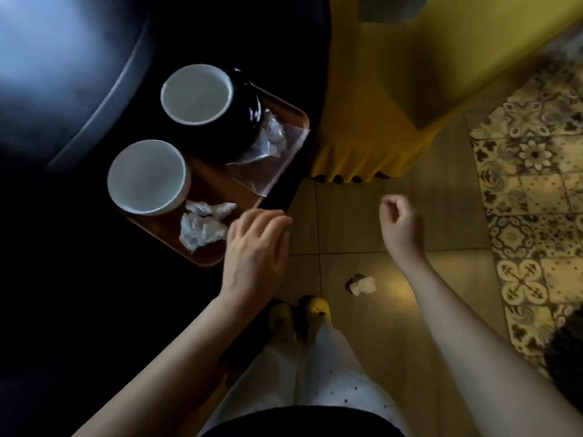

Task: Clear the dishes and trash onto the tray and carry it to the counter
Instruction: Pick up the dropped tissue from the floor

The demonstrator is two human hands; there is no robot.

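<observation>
item: brown tray [206, 179], on dark worktop [79, 294], ahead and left of the person. long axis runs diagonally, away and to the right; its right long edge lies close along the worktop's edge. contents: two white cups, far cup [196, 94] and near cup [146, 176], both upright; black dish [243, 121] just beside the far cup; crumpled napkin [202, 228] at the near end; second crumpled paper [273, 129] against the dish; clear plastic wrapper [265, 168] lying flat, one corner reaching over the right rim. hands: left hand [257, 244] at the tray's near right corner, fingers straight and slightly spread, holding nothing; whether it touches the rim cannot be told. right hand [400, 225] well to the right, out over the floor [347, 216], fingers loosely curled, nothing seen in it. outstanding: small white scrap [362, 284] on the floor, below the right hand and just ahead of the yellow shoes [317, 305]. judgement: loading looks nearly done; the left hand is the nearer one to the tray, the right the nearer one to the scrap. a two-hand lift would want the right hand brought across to the far right edge. clearances: open floor to the right and ahead; yellow draped seat [394, 89] stands just beyond the tray's far right corner, patterned tiles [536, 184] further right. risk: the light wrapper and the upright cups may slide if the tray tilts.
</observation>
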